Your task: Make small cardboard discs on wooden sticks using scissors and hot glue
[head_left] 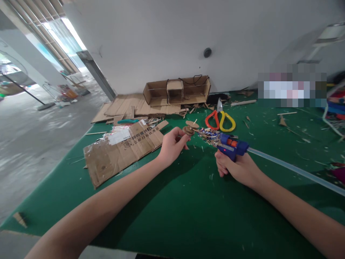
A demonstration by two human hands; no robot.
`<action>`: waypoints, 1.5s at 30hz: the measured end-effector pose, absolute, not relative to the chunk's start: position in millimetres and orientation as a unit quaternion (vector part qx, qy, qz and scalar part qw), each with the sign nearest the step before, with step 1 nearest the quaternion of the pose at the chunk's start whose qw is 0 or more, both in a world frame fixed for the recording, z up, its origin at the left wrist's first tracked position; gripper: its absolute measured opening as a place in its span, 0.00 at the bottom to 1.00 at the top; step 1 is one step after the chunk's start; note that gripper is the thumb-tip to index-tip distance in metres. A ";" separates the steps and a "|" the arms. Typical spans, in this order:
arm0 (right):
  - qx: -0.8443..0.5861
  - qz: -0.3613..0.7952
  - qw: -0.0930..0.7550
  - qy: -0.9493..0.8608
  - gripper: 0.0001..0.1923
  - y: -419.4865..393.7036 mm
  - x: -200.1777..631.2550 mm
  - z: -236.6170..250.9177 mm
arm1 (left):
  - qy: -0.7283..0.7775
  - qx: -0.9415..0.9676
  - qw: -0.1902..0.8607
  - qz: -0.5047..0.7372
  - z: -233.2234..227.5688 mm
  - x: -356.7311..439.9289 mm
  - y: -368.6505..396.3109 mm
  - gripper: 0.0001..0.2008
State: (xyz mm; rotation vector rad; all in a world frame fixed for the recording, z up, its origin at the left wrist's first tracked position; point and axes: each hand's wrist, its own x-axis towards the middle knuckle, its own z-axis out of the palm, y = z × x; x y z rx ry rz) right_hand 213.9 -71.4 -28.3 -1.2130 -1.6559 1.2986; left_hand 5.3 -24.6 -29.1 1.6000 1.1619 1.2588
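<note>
My left hand (174, 143) pinches a small round stack of cardboard discs (188, 130) above the green table. My right hand (237, 165) is wrapped round the handle of a blue hot glue gun (229, 145). A long translucent glue stick (293, 168) runs out of its back end. The gun's front is crusted with bits of scrap, and its nozzle points left, close to the discs; I cannot tell whether it touches them. Just behind the stack is a flat cardboard disc (192, 124) with a thin stick by it.
Scissors (220, 120) with red and yellow handles lie behind the glue gun. A printed cardboard piece (121, 151) rests on the green table (172, 216) at left. An open cardboard box (156, 92) stands against the wall, among cardboard scraps. Coloured items (336, 108) sit far right.
</note>
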 end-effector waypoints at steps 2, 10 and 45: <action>-0.470 0.499 0.349 -0.639 0.23 -71.5 214.1 -27.9 | 0.451 0.631 0.393 0.493 -28.5 5.4 -24.9 0.09; -0.492 0.483 0.339 -0.640 0.21 -72.3 214.0 -25.7 | 0.445 0.632 0.408 0.487 -29.1 5.2 -24.2 0.09; -0.505 0.424 0.351 -0.665 0.22 -73.1 212.0 -26.2 | 0.441 0.628 0.432 0.475 -26.6 6.0 -23.8 0.12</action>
